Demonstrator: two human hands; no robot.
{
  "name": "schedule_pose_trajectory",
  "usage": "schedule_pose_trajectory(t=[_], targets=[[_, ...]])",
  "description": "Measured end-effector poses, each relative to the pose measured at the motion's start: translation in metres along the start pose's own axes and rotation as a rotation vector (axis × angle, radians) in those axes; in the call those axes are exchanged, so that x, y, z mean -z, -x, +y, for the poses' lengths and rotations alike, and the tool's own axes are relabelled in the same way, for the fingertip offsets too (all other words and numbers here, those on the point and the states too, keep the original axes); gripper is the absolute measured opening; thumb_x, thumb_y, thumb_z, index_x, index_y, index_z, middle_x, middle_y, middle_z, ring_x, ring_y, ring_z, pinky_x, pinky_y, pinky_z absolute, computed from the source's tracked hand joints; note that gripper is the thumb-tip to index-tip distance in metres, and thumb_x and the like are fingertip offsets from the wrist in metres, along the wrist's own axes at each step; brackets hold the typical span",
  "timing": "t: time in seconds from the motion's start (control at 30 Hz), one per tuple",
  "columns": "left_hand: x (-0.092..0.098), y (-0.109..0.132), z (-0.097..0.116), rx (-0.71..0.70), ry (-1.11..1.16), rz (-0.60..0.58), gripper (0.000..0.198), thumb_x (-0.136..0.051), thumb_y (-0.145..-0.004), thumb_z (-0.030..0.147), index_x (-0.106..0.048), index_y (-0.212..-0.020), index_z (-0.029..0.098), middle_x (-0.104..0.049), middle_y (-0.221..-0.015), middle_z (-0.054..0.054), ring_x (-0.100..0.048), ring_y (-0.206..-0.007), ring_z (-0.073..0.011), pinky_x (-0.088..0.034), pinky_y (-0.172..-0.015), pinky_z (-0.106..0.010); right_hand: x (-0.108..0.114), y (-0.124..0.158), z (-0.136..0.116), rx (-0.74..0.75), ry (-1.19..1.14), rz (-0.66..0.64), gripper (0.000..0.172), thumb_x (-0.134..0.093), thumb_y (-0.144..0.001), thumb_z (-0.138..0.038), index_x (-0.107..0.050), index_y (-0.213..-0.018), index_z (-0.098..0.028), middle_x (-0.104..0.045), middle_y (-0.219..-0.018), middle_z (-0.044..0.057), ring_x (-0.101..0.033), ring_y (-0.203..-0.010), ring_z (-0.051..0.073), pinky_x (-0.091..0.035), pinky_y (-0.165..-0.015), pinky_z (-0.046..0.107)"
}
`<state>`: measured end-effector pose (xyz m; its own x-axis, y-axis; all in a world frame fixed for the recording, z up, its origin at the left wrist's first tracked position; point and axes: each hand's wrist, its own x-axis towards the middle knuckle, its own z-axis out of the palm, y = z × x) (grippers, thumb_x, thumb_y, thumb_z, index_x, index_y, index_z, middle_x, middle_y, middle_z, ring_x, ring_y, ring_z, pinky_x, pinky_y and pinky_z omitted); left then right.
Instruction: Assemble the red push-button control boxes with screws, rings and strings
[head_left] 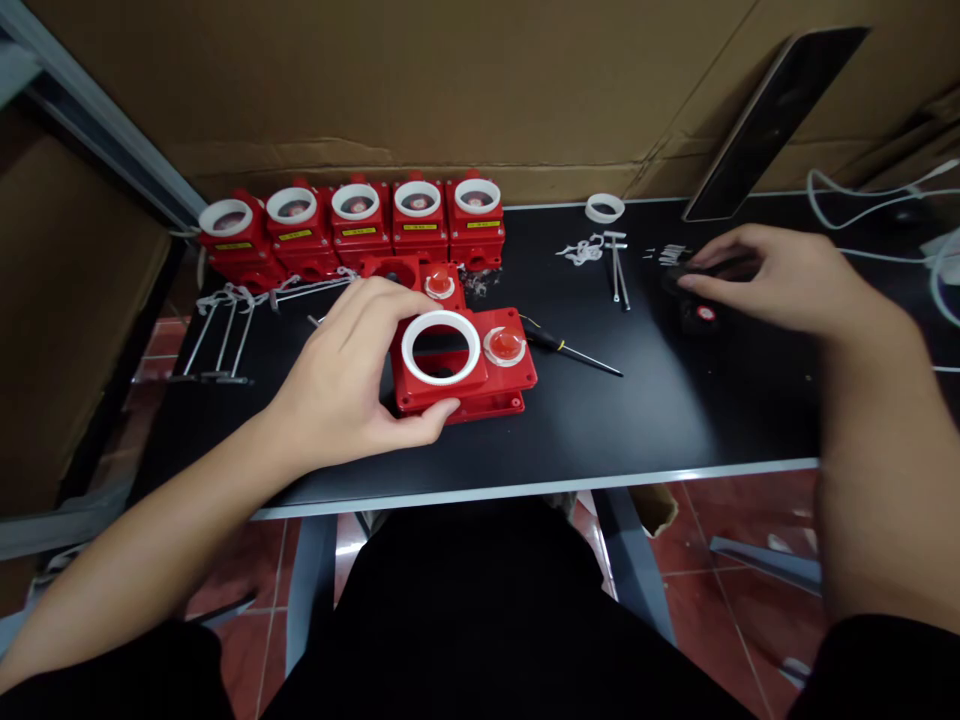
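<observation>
My left hand (352, 375) is closed on the left side of a red housing cover (510, 380), its thumb along the front edge. A white ring (477, 350) surrounds the cover's round opening, and a clear red dome lamp (507, 345) sits to its right. Beneath the cover lies another red housing part (487, 408). Over on the right, my right hand (757, 275) grips a black object (686, 300) with a round red-and-white mark; its shape is hard to make out against the dark table. Several small screws (671, 254) lie just beyond those fingers.
Several red boxes with white rings (356, 220) line the back left. A screwdriver (577, 352) lies right of the cover. Metal T-shaped rods (616, 270), a loose white ring (604, 208) and white cables (862, 190) are farther right. More rods (225, 345) lie left.
</observation>
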<state>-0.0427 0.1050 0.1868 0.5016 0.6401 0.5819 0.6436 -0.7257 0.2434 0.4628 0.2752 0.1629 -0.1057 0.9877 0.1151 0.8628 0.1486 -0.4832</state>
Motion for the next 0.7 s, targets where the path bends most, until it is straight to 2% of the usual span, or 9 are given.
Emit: schedule_pose_trajectory(t=[0.27,0.37,0.47,0.57,0.7], targets=[[0.001,-0.003,0.002,-0.033,-0.017,0.011,0.065,-0.089,-0.101,0.042,-0.06,-0.158,0.032,-0.082,-0.14,-0.013,-0.081,-0.122,-0.0415,-0.073,-0.101,-0.067,-0.01,-0.001,-0.012,-0.008,0.046,0.015,0.037,-0.093,-0.076,-0.048,-0.079,-0.1,-0.024,-0.09,-0.114,0.015,-0.088,-0.114,0.039,-0.072,-0.115,0.061],[0.001,-0.003,0.002,-0.053,-0.018,0.025,0.065,-0.091,-0.1,0.043,-0.061,-0.156,0.029,-0.082,-0.138,-0.015,-0.081,-0.12,-0.0407,-0.073,-0.1,-0.066,-0.011,0.0,-0.013,-0.027,0.063,0.029,0.038,-0.093,-0.076,-0.05,-0.08,-0.1,-0.024,-0.09,-0.109,0.014,-0.087,-0.109,0.036,-0.072,-0.113,0.059],[0.0,-0.002,0.002,-0.032,-0.019,0.02,0.065,-0.091,-0.1,0.042,-0.061,-0.156,0.031,-0.082,-0.139,-0.014,-0.081,-0.121,-0.0416,-0.073,-0.101,-0.067,-0.009,-0.002,-0.008,-0.063,0.094,0.042,0.036,-0.093,-0.076,-0.051,-0.08,-0.095,-0.024,-0.088,-0.102,0.013,-0.084,-0.102,0.035,-0.071,-0.111,0.059],[0.0,-0.001,0.003,-0.007,-0.001,0.019,0.066,-0.091,-0.099,0.041,-0.062,-0.158,0.035,-0.082,-0.141,-0.011,-0.081,-0.123,-0.0434,-0.071,-0.104,-0.071,-0.007,-0.006,-0.002,-0.116,0.122,0.062,0.028,-0.088,-0.083,-0.051,-0.079,-0.091,-0.026,-0.087,-0.096,0.012,-0.079,-0.095,0.034,-0.069,-0.11,0.061],[0.002,0.0,0.003,0.003,-0.003,0.013,0.064,-0.091,-0.101,0.042,-0.062,-0.157,0.035,-0.081,-0.143,-0.012,-0.08,-0.125,-0.0425,-0.071,-0.105,-0.07,-0.007,-0.01,0.0,-0.178,0.115,0.059,0.021,-0.08,-0.093,-0.046,-0.079,-0.094,-0.026,-0.084,-0.088,0.01,-0.078,-0.087,0.031,-0.068,-0.108,0.06]])
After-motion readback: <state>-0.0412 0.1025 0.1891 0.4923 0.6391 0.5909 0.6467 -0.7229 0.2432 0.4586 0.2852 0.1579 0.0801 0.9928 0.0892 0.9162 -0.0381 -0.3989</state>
